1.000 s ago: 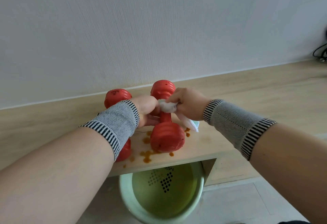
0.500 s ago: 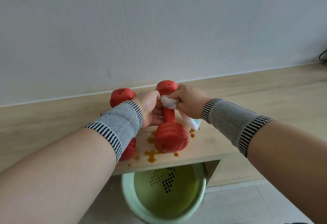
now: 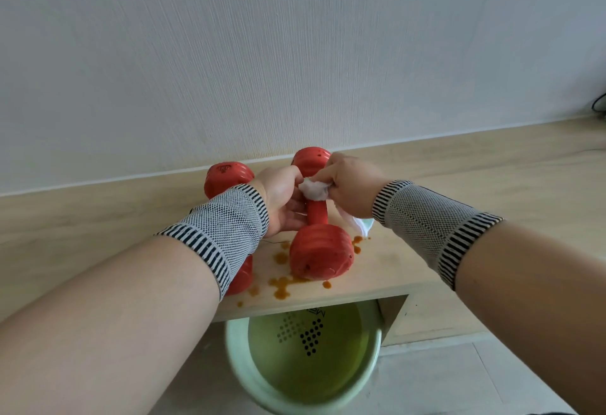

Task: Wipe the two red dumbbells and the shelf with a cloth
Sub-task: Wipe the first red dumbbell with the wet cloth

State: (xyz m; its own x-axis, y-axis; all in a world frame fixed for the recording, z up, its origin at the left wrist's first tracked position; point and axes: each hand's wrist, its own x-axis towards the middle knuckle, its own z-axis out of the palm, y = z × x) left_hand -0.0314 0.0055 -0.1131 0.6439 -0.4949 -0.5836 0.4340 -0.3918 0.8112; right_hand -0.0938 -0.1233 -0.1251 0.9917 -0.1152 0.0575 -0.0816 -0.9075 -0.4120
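Two red dumbbells lie on a light wooden shelf against the wall. My right hand grips a white cloth and presses it onto the upper handle of the right dumbbell. My left hand holds that same handle from the left side, fingers curled under it. My left forearm hides most of the left dumbbell. Orange spots dot the shelf around the near dumbbell heads.
A pale green plastic basin stands on the floor under the shelf's front edge. A white wall rises right behind the dumbbells. The wooden surface stretches off to the right, where a dark cable shows at the frame edge.
The cloth and my right hand have slid slightly along the right dumbbell's handle toward its far head. My left hand keeps its hold on the handle.
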